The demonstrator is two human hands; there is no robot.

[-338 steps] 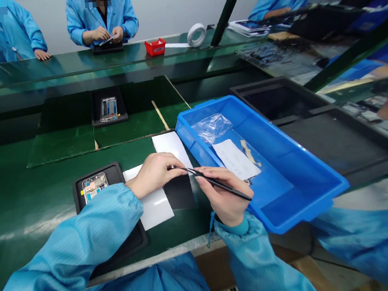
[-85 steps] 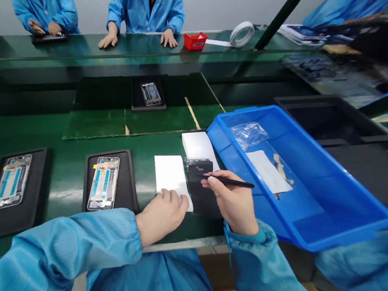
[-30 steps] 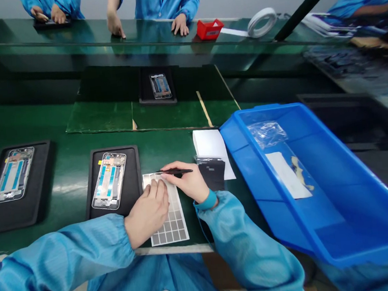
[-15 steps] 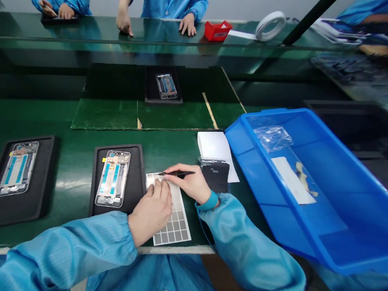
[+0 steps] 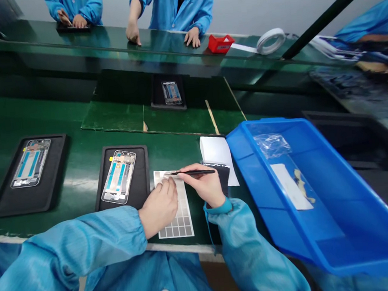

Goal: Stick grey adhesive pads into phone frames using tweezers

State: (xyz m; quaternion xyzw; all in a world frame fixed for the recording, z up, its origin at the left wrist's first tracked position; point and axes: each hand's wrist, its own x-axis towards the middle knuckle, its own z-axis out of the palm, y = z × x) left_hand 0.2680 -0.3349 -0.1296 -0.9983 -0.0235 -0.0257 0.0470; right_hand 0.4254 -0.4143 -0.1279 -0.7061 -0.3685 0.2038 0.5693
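Now my right hand (image 5: 206, 185) is closed round the black tweezers (image 5: 200, 172), which slant leftward so that their tip sits at the top row of the gridded sheet (image 5: 178, 230); whether it has caught a cell, I cannot tell. Just below that tip my left hand (image 5: 160, 208) lies spread over the sheet, gripping nothing. A few seconds ago the tweezers were over the dark packet (image 5: 224, 176), which is now partly hidden behind my right hand, and a plain white sheet lay under my left; grey cells show there now, so I judge the work has passed from packet to sheet. Over the last second both hands have stayed at that top row, which suggests fine, slow work. Left of my grip, just beside the sheet, a black tray (image 5: 142, 168) bears a phone frame (image 5: 119, 176), with a second tray (image 5: 43, 199) farther left. Right of my grip, past the white paper (image 5: 215, 149), stands the blue bin (image 5: 271, 211). Well beyond, a co-worker's hand (image 5: 133, 34) touches the far bench.
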